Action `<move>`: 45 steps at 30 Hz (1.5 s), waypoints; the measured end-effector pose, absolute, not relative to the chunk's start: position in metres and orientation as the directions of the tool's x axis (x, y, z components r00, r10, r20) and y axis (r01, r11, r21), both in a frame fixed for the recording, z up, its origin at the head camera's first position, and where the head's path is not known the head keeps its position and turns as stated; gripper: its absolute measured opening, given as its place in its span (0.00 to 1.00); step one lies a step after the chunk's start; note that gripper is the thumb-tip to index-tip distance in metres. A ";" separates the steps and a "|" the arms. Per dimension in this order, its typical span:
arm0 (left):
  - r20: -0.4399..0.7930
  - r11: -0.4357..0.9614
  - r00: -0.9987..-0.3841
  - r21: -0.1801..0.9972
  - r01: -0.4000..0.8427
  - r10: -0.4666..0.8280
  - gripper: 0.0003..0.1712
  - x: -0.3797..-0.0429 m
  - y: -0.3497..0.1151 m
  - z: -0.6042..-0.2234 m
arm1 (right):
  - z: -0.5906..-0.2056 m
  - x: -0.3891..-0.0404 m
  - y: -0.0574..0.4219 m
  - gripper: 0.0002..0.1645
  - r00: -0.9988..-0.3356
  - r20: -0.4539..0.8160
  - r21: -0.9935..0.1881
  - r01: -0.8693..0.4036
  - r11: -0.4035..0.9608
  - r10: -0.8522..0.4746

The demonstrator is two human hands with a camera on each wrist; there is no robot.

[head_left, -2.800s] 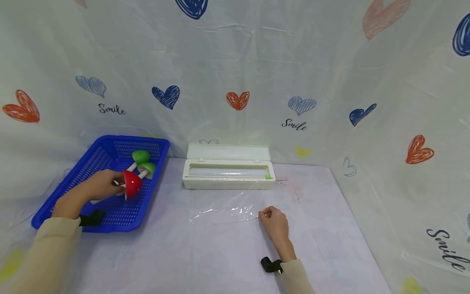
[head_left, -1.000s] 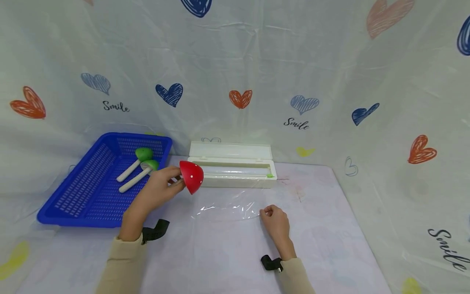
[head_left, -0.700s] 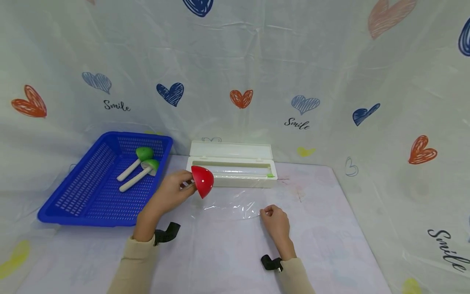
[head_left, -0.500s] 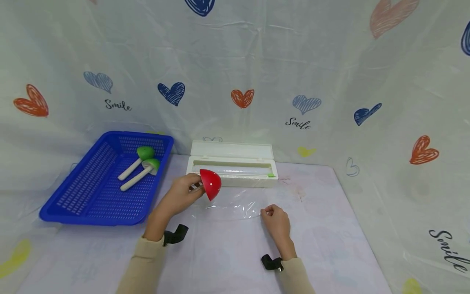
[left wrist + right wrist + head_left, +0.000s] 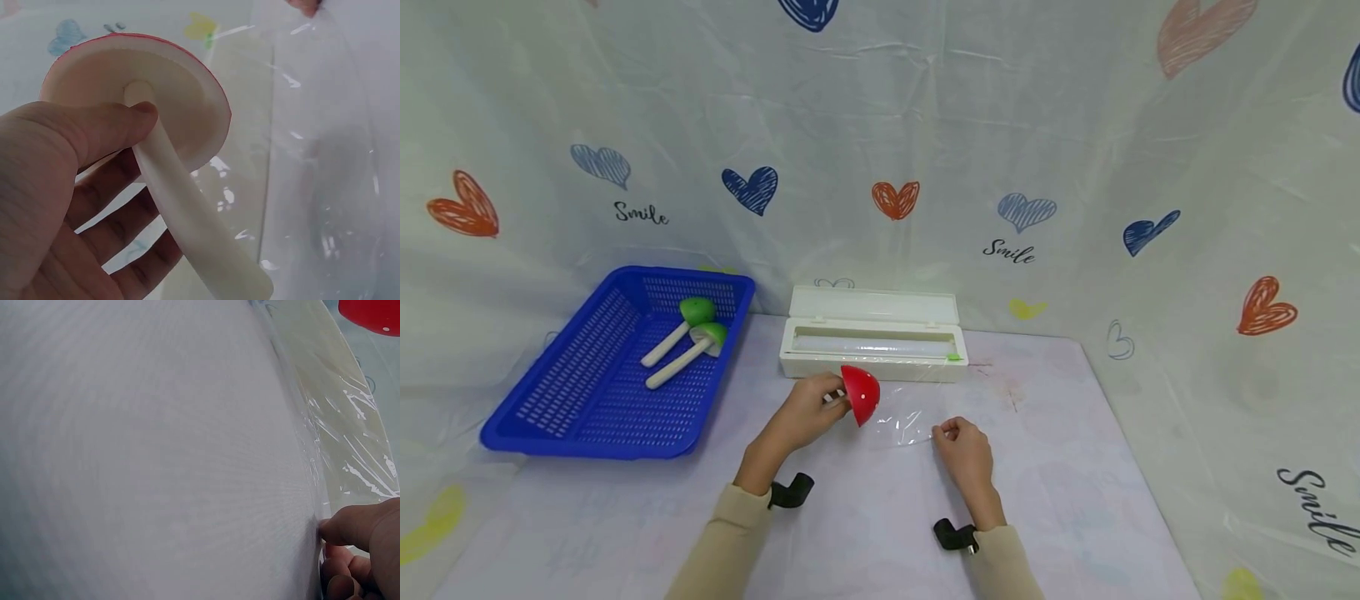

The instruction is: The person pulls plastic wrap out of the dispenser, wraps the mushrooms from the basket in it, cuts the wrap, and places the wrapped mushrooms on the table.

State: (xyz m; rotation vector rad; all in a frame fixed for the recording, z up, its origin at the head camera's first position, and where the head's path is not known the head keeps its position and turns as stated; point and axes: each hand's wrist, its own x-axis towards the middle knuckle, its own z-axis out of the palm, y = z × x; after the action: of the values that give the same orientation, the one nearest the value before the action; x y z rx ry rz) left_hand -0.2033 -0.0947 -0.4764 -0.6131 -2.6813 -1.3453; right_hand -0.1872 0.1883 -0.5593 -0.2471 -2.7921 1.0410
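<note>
My left hand grips a toy mushroom by its white stem, thumb lying along it close under the cap. The cap is red with white dots, its pale underside facing the wrist camera. It overlaps the clear plastic wrap in the head view. That film stretches forward from the white wrap dispenser, whose lid stands up and whose roll shows inside. At the film's front right corner, my right hand pinches the edge between thumb and finger.
On the left stands a blue basket holding two toy mushrooms with green caps and white stems. A sheet with printed hearts hangs behind and at the sides. A pale cloth covers the table.
My left hand has lifted the red mushroom out of the basket and carried it right, in front of the dispenser. My right hand keeps its pinch on the film.
</note>
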 end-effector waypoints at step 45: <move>0.144 0.630 -0.902 0.671 0.391 0.407 0.08 -0.224 -0.043 -0.523 | -0.558 -0.185 0.189 0.08 -0.976 0.056 -0.683 0.115 0.721 0.209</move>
State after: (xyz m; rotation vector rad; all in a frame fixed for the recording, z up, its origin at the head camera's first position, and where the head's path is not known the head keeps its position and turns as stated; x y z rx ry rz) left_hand -0.2237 -0.0433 -0.5226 -0.6988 -2.8548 -1.1676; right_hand -0.1849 0.1890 -0.5577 -0.2643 -2.7937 1.0953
